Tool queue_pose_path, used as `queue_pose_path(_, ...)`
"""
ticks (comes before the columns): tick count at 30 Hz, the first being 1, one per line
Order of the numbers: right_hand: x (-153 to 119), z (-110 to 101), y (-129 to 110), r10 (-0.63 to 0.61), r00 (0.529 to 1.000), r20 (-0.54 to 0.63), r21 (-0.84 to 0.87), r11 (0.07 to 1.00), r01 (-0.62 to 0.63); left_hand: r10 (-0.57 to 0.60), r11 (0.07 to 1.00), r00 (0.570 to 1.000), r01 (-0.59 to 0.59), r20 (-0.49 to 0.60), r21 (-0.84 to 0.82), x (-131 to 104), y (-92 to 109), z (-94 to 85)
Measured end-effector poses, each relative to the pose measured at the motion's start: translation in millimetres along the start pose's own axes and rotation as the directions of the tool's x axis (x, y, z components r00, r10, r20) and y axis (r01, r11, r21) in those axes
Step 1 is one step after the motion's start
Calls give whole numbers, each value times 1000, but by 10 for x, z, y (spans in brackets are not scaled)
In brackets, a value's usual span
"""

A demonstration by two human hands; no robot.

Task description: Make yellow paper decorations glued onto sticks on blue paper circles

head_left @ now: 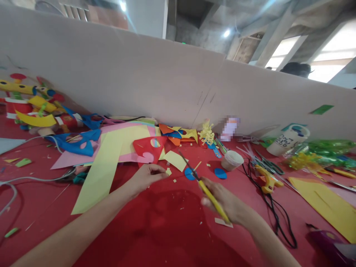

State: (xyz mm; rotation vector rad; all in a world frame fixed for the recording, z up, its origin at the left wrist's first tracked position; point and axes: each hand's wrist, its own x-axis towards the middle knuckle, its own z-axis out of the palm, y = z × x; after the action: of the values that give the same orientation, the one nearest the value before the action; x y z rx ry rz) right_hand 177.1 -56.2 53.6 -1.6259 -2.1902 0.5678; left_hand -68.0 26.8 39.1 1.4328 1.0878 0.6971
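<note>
My right hand (222, 200) is closed around yellow-handled scissors (213, 200), seen nearly edge-on, their dark, slim blades pointing up and left. My left hand (148, 178) has thumb and fingers drawn together at a small pale yellow paper scrap (168, 171). Just beyond it lies a larger pale yellow paper piece (176, 161). A blue paper disc (190, 174) rests by the blade tips, and a second blue disc (220, 173) is farther right. A red paper mask (148, 148) with a pink curl lies behind my left hand.
Coloured sheets (97, 185) and a blue mask (80, 142) lie at left, near giraffe-like crafts (19, 89). Right stand a small cup (232, 160) and a white container (287, 142). A glue gun (267, 180), cord, yellow sheets (325, 204) and a purple tool (328, 241) lie nearby.
</note>
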Motion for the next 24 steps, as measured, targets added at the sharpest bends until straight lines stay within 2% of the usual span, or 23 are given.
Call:
queue_pose_path(3,46,81,-143,87,979,186,-87,994,-72,36,999,999,-37,25,34,5,26,-47)
queue_pose_path(4,62,100,-165,112,975,194,-112,989,-91,42,998,998,-44,41,53,4,28,-59)
queue_pose_path(11,74,138,-190,174,971,165,-280,952,-123,24,991,993,-39,114,130,-5,17,-76)
queue_pose_path(19,69,149,-255,129,984,119,-365,928,-78,23,991,985,-44,169,125,16,-12,-86)
queue_pose_path(24,69,178,-256,104,990,100,-401,914,-55,21,984,988,-47,152,172,35,-54,-101)
